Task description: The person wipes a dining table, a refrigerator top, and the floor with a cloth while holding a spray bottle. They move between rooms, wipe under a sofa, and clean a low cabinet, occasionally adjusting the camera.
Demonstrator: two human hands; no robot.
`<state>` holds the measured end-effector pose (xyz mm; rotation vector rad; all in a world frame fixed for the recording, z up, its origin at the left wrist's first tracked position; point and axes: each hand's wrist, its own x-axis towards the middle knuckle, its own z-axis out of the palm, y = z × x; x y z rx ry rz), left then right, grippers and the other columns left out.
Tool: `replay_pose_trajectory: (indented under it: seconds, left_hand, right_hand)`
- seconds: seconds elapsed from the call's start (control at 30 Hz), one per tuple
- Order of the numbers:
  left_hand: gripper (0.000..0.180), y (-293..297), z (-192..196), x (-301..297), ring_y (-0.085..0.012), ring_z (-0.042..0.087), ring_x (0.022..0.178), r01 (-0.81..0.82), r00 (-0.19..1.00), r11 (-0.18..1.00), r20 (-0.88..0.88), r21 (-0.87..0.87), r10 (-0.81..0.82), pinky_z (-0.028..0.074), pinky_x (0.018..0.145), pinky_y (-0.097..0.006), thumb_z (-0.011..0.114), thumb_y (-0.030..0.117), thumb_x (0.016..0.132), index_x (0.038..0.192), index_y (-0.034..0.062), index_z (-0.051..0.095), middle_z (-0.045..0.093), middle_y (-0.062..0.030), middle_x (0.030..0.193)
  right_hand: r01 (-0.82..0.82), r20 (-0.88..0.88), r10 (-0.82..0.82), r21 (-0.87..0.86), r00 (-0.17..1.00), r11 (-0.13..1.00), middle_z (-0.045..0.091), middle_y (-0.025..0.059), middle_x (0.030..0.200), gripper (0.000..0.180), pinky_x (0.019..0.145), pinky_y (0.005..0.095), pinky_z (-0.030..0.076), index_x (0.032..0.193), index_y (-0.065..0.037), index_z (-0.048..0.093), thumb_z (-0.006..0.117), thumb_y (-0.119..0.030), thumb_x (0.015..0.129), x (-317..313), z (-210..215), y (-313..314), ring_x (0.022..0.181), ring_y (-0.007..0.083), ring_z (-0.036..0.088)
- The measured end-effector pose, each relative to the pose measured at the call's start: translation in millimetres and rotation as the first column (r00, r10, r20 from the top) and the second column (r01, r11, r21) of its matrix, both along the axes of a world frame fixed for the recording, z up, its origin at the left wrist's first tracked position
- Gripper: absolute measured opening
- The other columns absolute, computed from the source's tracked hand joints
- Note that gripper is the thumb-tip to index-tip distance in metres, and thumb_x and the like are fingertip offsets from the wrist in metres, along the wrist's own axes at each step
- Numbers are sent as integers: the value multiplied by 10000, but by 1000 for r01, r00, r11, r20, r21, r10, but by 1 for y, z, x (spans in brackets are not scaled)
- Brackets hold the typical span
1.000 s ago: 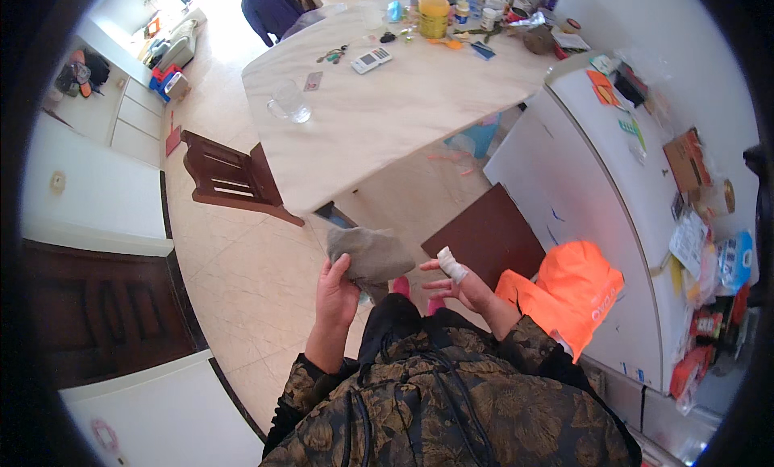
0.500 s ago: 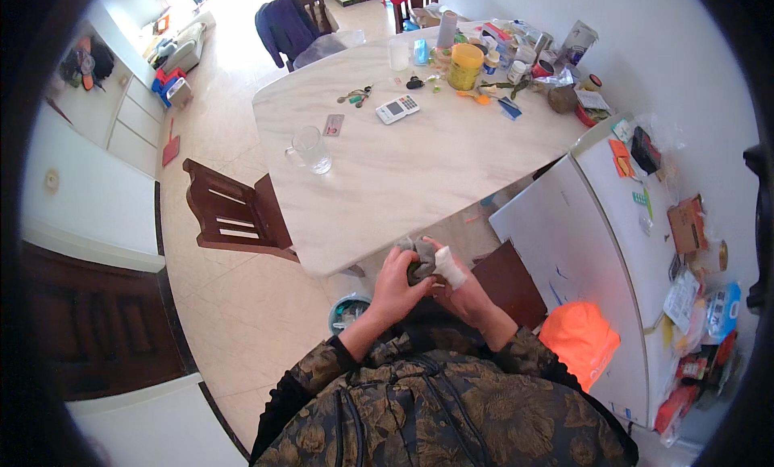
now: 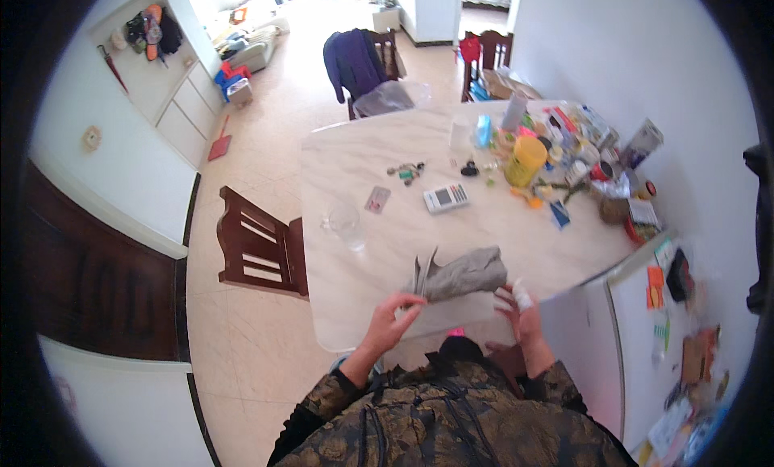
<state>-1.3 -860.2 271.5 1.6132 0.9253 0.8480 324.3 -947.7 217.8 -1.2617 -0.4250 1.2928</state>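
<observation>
Left hand is pinching the grey cloth at its lower left end, thumb against fingers. Right hand is gripping nothing: fingers are spreading beside the cloth's right end, one wearing a white wrap; can't tell if fingertips are touching. Cloth is showing crumpled over the table's near part; resting or hanging, can't tell. Glass mug is standing apart, to the left. Handling well probably means keeping the left pinch firm, supporting the loose end with right fingers, easing creases gently, sparing the wrapped finger.
</observation>
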Motion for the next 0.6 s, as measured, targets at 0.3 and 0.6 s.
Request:
replay_pose_trajectory:
  seconds: [0.3, 0.6]
  left_hand:
    - [614, -9, -56, 74, -476, 345, 1364, -157, 656, 914, -653, 373, 379, 379, 1041, -587, 770, 293, 788, 1345, 155, 551, 334, -187, 1534]
    - [834, 18, -81, 124, -455, 159, 1496, 291, 456, 918, -883, 271, 116, 223, 1044, -771, 700, 530, 835, 1556, 318, 340, 202, -126, 1649]
  right_hand:
    - [-483, 955, 279, -198, 102, 853, 494, 251, 1430, 460, 975, 427, 525, 1334, -110, 601, 693, -292, 922, 60, -19, 36, 1227, 427, 572]
    - [-760, 945, 308, -279, -109, 587, 340, 330, 1523, 538, 1072, 529, 419, 1382, -205, 592, 601, -513, 941, 38, -26, 85, 1288, 549, 462]
